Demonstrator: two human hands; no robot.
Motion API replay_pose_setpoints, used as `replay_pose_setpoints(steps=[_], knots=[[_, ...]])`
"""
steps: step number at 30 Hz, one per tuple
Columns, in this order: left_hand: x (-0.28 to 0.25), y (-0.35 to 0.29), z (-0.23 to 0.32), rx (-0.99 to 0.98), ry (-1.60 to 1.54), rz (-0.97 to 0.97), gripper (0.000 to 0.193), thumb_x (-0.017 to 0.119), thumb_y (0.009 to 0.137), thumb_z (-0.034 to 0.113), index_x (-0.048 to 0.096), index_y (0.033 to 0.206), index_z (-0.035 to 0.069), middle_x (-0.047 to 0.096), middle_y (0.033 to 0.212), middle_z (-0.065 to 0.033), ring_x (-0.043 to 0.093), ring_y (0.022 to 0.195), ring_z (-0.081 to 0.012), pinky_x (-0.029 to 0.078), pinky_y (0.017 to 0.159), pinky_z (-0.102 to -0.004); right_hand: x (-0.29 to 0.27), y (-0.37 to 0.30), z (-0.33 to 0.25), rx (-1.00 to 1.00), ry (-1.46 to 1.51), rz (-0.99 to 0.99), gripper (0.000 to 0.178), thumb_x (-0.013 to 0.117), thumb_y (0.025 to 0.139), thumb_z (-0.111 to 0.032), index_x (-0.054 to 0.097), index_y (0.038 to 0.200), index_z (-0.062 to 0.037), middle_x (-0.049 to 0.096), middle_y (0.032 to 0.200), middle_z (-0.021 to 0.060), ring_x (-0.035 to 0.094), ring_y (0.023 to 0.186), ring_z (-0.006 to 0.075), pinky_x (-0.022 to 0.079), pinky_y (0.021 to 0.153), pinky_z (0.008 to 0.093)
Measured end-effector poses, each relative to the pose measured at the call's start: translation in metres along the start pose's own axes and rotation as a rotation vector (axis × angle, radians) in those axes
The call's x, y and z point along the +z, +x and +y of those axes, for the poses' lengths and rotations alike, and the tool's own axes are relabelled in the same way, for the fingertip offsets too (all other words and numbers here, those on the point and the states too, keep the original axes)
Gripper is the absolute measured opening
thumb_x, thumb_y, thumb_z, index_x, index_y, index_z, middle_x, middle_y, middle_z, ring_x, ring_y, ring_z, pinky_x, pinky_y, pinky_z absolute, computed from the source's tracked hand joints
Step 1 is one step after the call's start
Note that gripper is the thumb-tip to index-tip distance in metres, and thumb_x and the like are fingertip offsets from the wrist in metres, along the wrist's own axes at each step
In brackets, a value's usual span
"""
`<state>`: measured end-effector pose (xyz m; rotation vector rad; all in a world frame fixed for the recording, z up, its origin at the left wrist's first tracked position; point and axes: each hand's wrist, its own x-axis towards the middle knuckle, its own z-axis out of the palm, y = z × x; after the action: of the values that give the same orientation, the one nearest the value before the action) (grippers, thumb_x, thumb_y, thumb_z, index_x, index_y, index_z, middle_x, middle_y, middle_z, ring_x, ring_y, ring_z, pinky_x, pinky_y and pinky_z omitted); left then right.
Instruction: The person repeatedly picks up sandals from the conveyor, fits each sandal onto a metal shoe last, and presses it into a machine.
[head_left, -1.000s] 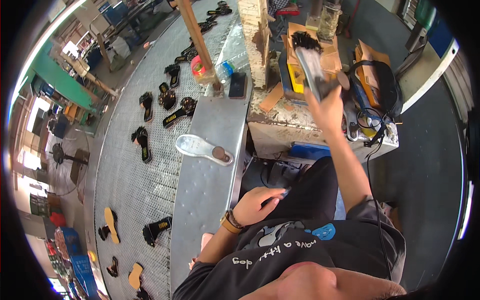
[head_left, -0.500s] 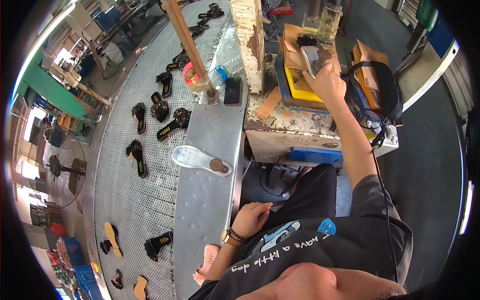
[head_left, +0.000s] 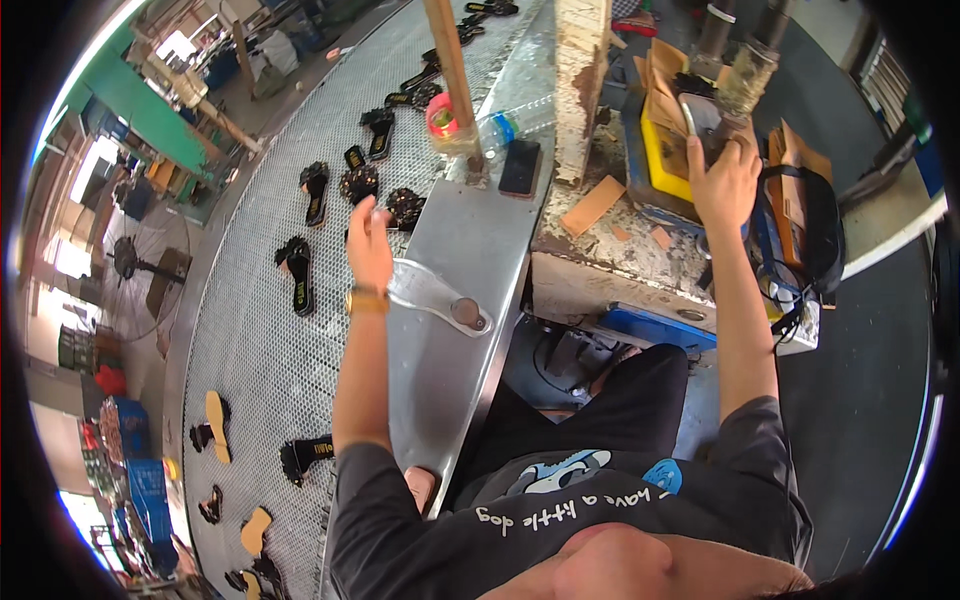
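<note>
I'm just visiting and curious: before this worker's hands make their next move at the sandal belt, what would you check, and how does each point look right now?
1. Left hand free to grasp: ok, it is open above the mesh belt and holds nothing.
2. A sandal close to that hand: ok, a black sandal with a beaded flower lies just beside it.
3. Clear sole lying steady on the metal table: ok, flat by the left wrist.
4. Right hand has a firm hold: cannot tell, it rests on a grey tool at the yellow box, fingers hidden.
5. Phone out of the way: ok, it lies farther up the table.
</note>
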<state>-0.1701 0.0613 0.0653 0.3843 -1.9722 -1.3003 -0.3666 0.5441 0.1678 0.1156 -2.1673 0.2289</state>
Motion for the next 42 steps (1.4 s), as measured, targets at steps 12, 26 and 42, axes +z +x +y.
replay_pose_setpoints(steps=[12, 26, 42], knots=[[-0.019, 0.090, -0.073, -0.416, 1.417, -0.678, 0.073, 0.077, 0.089, 0.020, 0.047, 0.155, 0.019, 0.044, 0.163, -0.0117, 0.037, 0.152, -0.0376, 0.039, 0.117, -0.0546, -0.002, 0.021, -0.001, 0.205, 0.015, -0.206, 0.051, 0.069, 0.089, -0.040, 0.067, 0.116, 0.0037, 0.066, 0.123, 0.0229, 0.062, 0.120, 0.0413, 0.051, 0.100, 0.0486], [-0.135, -0.157, 0.056, -0.592, -0.396, -0.273, 0.051, 0.060, 0.100, 0.016, 0.045, 0.146, 0.001, 0.068, 0.130, -0.0197, 0.075, 0.087, -0.0290, 0.062, 0.077, -0.0396, 0.046, 0.025, 0.008, 0.469, 0.430, -0.102, 0.033, 0.071, 0.082, -0.028, 0.075, 0.099, 0.0003, 0.075, 0.090, 0.0166, 0.071, 0.091, 0.0371, 0.054, 0.087, 0.0435], [-0.116, -0.326, 0.096, -0.864, -1.058, 0.720, 0.051, 0.038, 0.107, 0.041, 0.063, 0.128, 0.002, 0.069, 0.124, -0.0170, 0.067, 0.117, -0.0352, 0.052, 0.105, -0.0522, -0.182, -0.270, -0.165, -0.278, 1.714, -1.658, 0.033, 0.074, 0.084, -0.001, 0.067, 0.117, -0.0029, 0.069, 0.125, 0.0129, 0.063, 0.132, 0.0276, 0.048, 0.107, 0.0378]])
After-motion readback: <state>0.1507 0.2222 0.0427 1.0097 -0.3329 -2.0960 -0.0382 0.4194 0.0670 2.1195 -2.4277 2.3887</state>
